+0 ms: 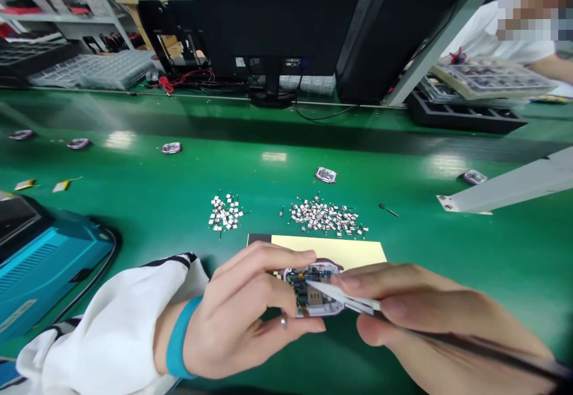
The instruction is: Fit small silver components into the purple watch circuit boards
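Note:
My left hand (250,305) grips a small open device housing (331,310) by its left side, thumb below and fingers above. The housing has a purple and white rim, and inside it shows a circuit board (302,290) with a metal card slot (314,297). Pinched in my right hand (430,305) is a pair of tweezers (331,292), pale at the tips and apparently dark towards the rear. Their points rest over or on the board; whether they hold a tiny part I cannot make out. Under the housing's far side lies a yellow sheet (331,247).
Two piles of small silvery parts with short leads, a smaller pile (225,213) and a larger pile (326,216), lie beyond the sheet. More housings (326,174) are spread along the green bench. A teal machine (58,269) stands left, a white metal bracket (510,183) right, a monitor (277,19) behind.

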### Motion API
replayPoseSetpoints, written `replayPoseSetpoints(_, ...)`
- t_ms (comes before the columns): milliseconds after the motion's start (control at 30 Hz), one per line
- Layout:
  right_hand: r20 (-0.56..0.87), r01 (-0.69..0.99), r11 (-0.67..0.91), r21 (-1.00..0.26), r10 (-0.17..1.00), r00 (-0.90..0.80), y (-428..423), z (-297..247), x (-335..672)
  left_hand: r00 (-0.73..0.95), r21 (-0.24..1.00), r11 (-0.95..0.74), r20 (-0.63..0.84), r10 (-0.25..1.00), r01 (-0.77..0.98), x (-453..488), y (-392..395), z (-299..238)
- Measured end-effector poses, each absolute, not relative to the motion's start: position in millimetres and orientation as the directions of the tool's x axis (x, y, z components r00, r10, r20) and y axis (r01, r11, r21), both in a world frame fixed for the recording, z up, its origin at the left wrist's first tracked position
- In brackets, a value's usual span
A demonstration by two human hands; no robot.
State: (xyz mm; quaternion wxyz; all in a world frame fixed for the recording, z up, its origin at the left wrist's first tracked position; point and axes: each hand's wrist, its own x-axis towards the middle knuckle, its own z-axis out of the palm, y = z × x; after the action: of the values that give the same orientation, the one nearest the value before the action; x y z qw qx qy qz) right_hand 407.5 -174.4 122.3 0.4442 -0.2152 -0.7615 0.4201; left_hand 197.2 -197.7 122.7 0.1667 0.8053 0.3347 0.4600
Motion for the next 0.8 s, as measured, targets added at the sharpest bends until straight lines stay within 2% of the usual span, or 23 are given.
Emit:
replayPoseSetpoints(133,0.501,-0.203,0.466,-0.861,0.715,-0.487,-170.1,130.5,391.9,0.374,0.536,-0.719,0.619,0.691,0.442,194.9,-197.4,125.2)
replayPoseSetpoints(333,0.534,-0.2,0.511,-0.836,0.673,-0.512,-165.5,122.3,392.6,0.357,0.51,-0.738,0.655,0.666,0.442,195.5,-194.8,122.6)
replayPoseSetpoints(467,0.547,-0.193,0.527,-0.828,0.681,-0.487,-167.5,115.6,393.6,0.304,0.585,-0.692,0.627,0.717,0.423,201.1,-196.7,119.5)
replayPoseSetpoints(533,0.537,-0.163,0.529,-0.833,0.701,-0.469,-170.2,116.6,393.9,0.26,0.664,-0.626,0.572,0.778,0.41,202.6,-196.8,120.3)
replayPoseSetpoints(600,0.494,-0.128,0.5,-0.856,0.72,-0.487,-172.1,119.3,396.5,0.288,0.7,-0.59,0.514,0.808,0.402,201.3,-194.9,122.3)
replayPoseSetpoints(700,0.417,-0.142,0.414,-0.899,0.711,-0.567,-170.9,123.3,405.1,0.407,0.64,-0.677,0.545,0.733,0.363,194.7,-189.6,125.5)
replayPoseSetpoints(800,0.407,-0.155,0.423,-0.893,0.612,-0.678,-167.6,125.3,413.6,0.449,0.589,-0.748,0.604,0.659,0.307,188.7,-185.7,127.3)
